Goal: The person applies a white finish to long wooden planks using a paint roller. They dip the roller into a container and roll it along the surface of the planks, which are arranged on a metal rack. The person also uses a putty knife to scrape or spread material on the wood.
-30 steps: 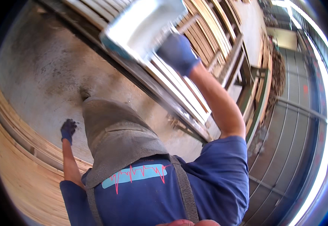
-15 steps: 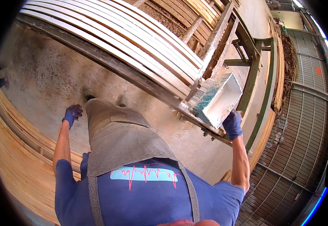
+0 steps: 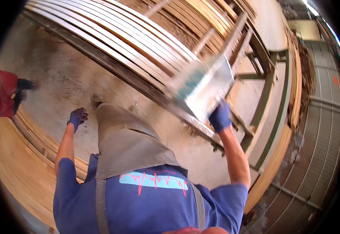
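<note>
R hand (image 3: pixel 220 117) + tray (image 3: pixel 213 93) further L

An open teal-and-white box (image 3: pixel 207 90) tilts over the ends of pale boards (image 3: pixel 117 40).

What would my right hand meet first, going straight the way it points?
The box that your right hand holds is directly ahead; beyond it, probably the boards, though depth is unclear.
</note>
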Demonstrator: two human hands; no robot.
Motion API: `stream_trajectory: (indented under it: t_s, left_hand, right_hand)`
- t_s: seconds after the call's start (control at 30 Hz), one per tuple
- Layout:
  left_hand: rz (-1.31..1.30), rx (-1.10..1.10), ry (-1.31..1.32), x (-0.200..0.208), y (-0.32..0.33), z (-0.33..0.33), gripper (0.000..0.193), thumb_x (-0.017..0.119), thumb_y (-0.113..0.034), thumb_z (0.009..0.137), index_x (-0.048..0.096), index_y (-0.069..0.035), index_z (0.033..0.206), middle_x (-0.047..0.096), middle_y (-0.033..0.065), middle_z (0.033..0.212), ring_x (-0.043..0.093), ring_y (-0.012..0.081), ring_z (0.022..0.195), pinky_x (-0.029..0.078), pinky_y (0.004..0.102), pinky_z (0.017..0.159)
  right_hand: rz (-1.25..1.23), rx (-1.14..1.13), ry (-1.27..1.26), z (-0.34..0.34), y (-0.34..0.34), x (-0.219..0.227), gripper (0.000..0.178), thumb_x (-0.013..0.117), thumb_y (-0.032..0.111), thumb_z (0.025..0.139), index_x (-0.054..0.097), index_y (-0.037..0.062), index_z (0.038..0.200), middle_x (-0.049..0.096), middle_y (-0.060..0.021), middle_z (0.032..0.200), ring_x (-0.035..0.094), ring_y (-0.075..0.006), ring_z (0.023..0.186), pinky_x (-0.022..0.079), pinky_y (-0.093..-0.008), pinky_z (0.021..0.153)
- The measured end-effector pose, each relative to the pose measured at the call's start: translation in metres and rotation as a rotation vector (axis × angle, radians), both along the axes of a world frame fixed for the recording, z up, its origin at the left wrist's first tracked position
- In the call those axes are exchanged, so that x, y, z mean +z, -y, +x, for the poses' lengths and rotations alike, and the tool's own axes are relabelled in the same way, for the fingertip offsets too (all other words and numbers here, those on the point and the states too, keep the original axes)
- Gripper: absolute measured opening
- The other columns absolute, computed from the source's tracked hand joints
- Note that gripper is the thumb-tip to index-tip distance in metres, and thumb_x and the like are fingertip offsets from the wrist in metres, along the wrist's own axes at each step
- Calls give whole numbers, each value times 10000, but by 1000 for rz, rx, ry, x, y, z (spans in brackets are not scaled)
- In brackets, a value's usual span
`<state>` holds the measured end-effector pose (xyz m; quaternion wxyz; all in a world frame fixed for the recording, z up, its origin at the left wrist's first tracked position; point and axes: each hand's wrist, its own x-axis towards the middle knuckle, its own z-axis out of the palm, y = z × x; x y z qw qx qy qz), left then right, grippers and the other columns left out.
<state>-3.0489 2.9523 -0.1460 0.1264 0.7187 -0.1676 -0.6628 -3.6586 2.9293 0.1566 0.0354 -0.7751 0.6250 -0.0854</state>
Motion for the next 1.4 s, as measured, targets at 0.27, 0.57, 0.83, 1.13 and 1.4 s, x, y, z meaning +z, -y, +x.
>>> stream_trajectory:
  t_s: [0.27, 0.57, 0.83, 1.13, 1.4]
  left_hand:
    - [223, -262, 64, -46, -51, 28, 400, 462, -404, 952, 561, -106, 1200, 701, 119, 1106, 701, 245, 806, 485, 371, 582]
    - [-53, -32, 120, -17, -8, 92, 394, 518, -388, 950, 643, -29, 1055, 732, 90, 929, 702, 209, 727, 494, 345, 565]
    - [-488, -7, 156, -6, 169, 199, 352, 566, -329, 952, 640, 10, 1014, 692, 133, 885, 673, 218, 757, 538, 361, 679]
    - [-346, 515, -159, -25, 237, 374, 373, 563, -389, 961, 634, -36, 1058, 683, 99, 944, 663, 197, 771, 507, 336, 632]
    - [-118, 631, -101, -33, 239, 555, 328, 558, -321, 948, 612, -32, 1091, 714, 144, 919, 680, 242, 745, 514, 364, 627]
  right_hand:
    - [144, -463, 8, -126, -104, 27, 299, 680, 171, 793, 681, 32, 1057, 695, -191, 1013, 664, -330, 972, 522, -413, 841]
    - [215, 45, 438, 81, 133, -2, 234, 633, 121, 870, 672, 22, 1079, 708, -165, 1007, 667, -245, 923, 520, -392, 808]
    - [125, 300, 534, 328, 380, -16, 247, 617, 170, 893, 653, 16, 1082, 715, -180, 988, 684, -270, 920, 508, -387, 754]
    - [592, -16, 1230, 472, 404, 3, 272, 563, 71, 939, 592, -10, 1197, 678, -93, 1128, 611, -157, 1025, 497, -341, 907]
    - [236, 325, 317, 711, 539, 1, 256, 601, 226, 892, 674, 36, 1049, 681, -247, 938, 651, -433, 932, 524, -472, 733]
